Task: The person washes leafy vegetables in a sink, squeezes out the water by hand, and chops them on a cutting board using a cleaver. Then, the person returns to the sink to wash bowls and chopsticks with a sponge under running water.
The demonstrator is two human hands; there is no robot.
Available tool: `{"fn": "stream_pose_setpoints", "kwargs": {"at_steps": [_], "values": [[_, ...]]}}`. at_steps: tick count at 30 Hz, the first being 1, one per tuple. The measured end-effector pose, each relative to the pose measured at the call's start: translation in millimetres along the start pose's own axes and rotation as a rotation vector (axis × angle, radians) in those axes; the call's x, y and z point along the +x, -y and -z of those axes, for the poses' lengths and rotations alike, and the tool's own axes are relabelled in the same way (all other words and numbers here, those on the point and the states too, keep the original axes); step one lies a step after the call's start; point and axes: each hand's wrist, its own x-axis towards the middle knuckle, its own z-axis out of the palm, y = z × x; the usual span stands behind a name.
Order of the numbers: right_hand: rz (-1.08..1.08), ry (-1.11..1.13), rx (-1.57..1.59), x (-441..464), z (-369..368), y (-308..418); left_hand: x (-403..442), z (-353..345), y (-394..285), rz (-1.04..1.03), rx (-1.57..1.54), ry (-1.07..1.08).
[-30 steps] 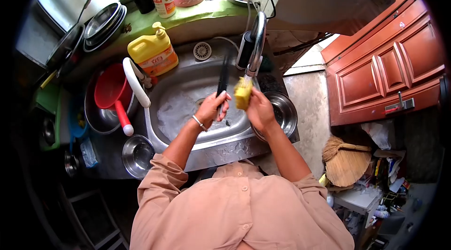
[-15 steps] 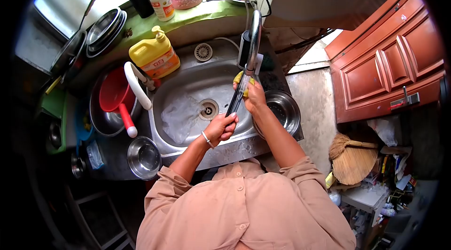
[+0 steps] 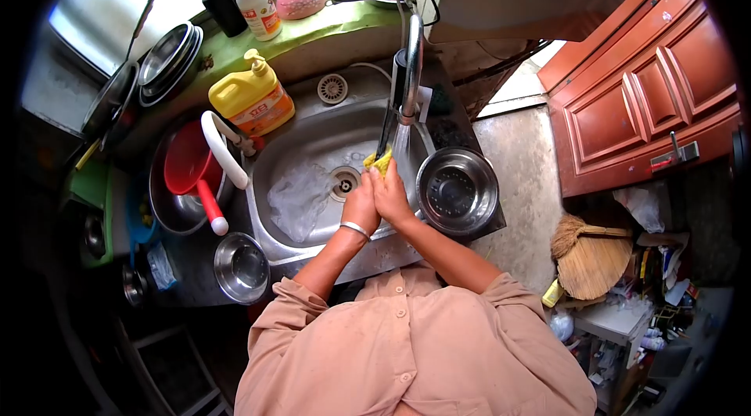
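My left hand [image 3: 361, 203] is closed around the near end of slim black sticks that look like chopsticks [image 3: 384, 137]; my fingers hide that end. Pressed against it, my right hand [image 3: 390, 195] is closed on a yellow scrubbing cloth [image 3: 379, 160] wrapped about the sticks. Both hands are over the stainless steel sink [image 3: 301, 115], near its drain [image 3: 345, 184]. The sticks point away from me, beside the chrome tap [image 3: 411, 76], from which water runs down. A crumpled clear plastic bag [image 3: 300, 201] lies in the sink, left of my hands.
A steel basin [image 3: 457, 190] stands right of the sink, a steel bowl [image 3: 242, 267] at its left front. A white curved spout [image 3: 221, 146] arches near a red dipper [image 3: 190, 167]. Behind are a yellow jug [image 3: 252, 95] and a spray bottle [image 3: 256, 1]. A red door [image 3: 641, 95] is at right.
My right hand and the yellow cloth have come down the sticks toward me, meeting my left hand. My left hand has shifted slightly left, and the view has moved a little.
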Motion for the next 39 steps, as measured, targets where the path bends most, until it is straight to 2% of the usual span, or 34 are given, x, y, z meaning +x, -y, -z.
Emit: {"fn": "stream_pose_setpoints", "kwargs": {"at_steps": [3,6,7,8,10,12,15,16,18,20,21,24,26,28,29,32,33,34,36,39], "values": [[-0.137,-0.117,0.294,37.4,-2.7,-23.6,-9.0,-5.9,-2.2,-0.03,-0.015,-0.022],[-0.302,-0.148,0.562,68.8,12.9,-8.0,-20.7,0.2,-9.2,0.032,-0.093,0.03],[-0.322,-0.096,0.634,77.9,20.5,-8.7,-23.3,-2.7,-2.7,-0.109,-0.15,-0.059],[-0.342,-0.042,0.704,85.4,28.7,-9.6,-26.7,-2.6,5.4,-0.111,-0.15,-0.056],[-0.428,0.006,0.874,91.1,40.1,-21.9,-33.7,22.5,-6.5,0.397,-1.196,0.524],[-0.514,0.124,1.162,85.7,35.4,-30.8,-36.5,38.0,-16.2,0.468,-1.374,0.528],[-0.565,0.251,1.089,47.3,20.7,0.6,-21.7,36.5,-3.7,0.467,-1.592,0.496],[-0.518,0.407,0.934,37.8,17.7,-13.0,-14.6,42.3,-6.1,0.442,-1.622,0.493],[-0.364,0.758,1.118,25.1,14.2,-58.2,-2.8,51.9,-0.7,0.447,-1.621,0.44],[-0.457,0.36,0.833,8.1,15.6,-8.5,-0.9,57.4,5.9,0.439,-1.584,0.43],[-0.489,0.29,0.871,5.6,20.7,16.1,-1.2,56.6,9.1,0.45,-1.512,0.398],[-0.566,0.248,0.95,-0.6,24.2,39.6,-4.6,49.0,15.9,0.47,-1.434,0.411],[-0.614,0.278,0.882,2.7,20.8,12.5,-8.2,44.2,16.0,0.495,-1.435,0.483],[-0.533,0.538,0.886,12.9,20.6,6.6,-12.1,47.7,8.9,0.51,-1.482,0.576],[-0.589,0.48,0.842,16.4,16.4,3.2,-12.8,46.8,4.5,0.49,-1.494,0.591],[-0.573,0.393,0.671,28.3,11.9,13.7,-14.5,42.4,-3.9,0.547,-1.483,0.537],[-0.507,0.272,0.826,34.0,3.0,20.9,-15.4,42.0,-7.4,0.525,-1.473,0.535],[-0.408,0.217,0.833,48.9,2.9,15.1,-17.2,41.4,-10.3,0.504,-1.463,0.532],[-0.421,0.073,0.861,77.2,12.2,9.3,-27.8,44.4,-20.0,0.526,-1.398,0.584],[-0.476,0.133,0.909,79.9,16.9,3.9,-28.9,43.3,-10.6,0.559,-1.481,0.638]]}}
